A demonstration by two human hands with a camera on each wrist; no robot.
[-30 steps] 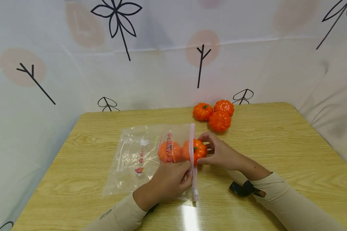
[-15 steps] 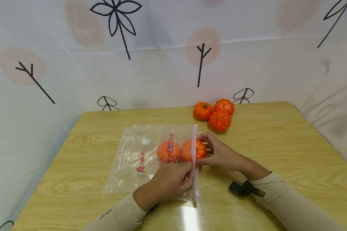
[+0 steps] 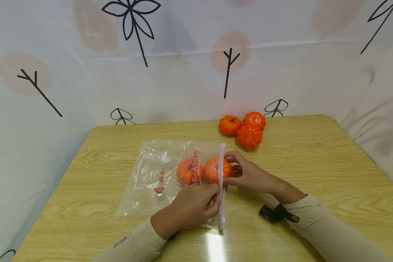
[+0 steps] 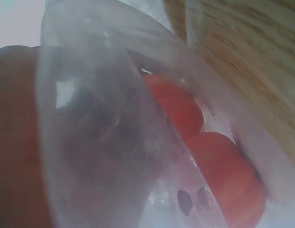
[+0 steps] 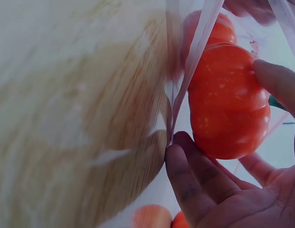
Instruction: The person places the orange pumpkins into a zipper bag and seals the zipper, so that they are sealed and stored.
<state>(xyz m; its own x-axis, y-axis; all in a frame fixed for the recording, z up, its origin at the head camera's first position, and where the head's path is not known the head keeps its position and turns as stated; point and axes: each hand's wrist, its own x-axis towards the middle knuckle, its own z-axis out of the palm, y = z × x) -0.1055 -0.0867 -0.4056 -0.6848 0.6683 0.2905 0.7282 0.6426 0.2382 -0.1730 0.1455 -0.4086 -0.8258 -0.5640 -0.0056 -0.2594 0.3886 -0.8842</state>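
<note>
In the head view, a clear zip bag (image 3: pixel 147 182) with red print and a pink zip edge lies on the table, its mouth to the right. My left hand (image 3: pixel 194 205) pinches the near part of that edge. At the mouth, the fingers and thumb of my right hand (image 3: pixel 249 174) hold an orange toy pumpkin (image 5: pixel 228 104), mostly inside the bag. Another toy pumpkin (image 3: pixel 185 173) lies deeper in, against the held one. Through the plastic, the left wrist view shows both orange shapes, with the film covering much of that picture.
Three more toy pumpkins (image 3: pixel 249 136) sit grouped at the table's back edge, beyond my right hand. The wooden table (image 3: pixel 314 156) meets a printed cloth (image 3: pixel 183 83) behind it. A black wrist camera (image 3: pixel 272 214) hangs under my right wrist.
The held pumpkin has shifted a little left, deeper into the bag, with my right hand following. The zip edge, in my left hand's pinch, has moved slightly right over the pumpkin.
</note>
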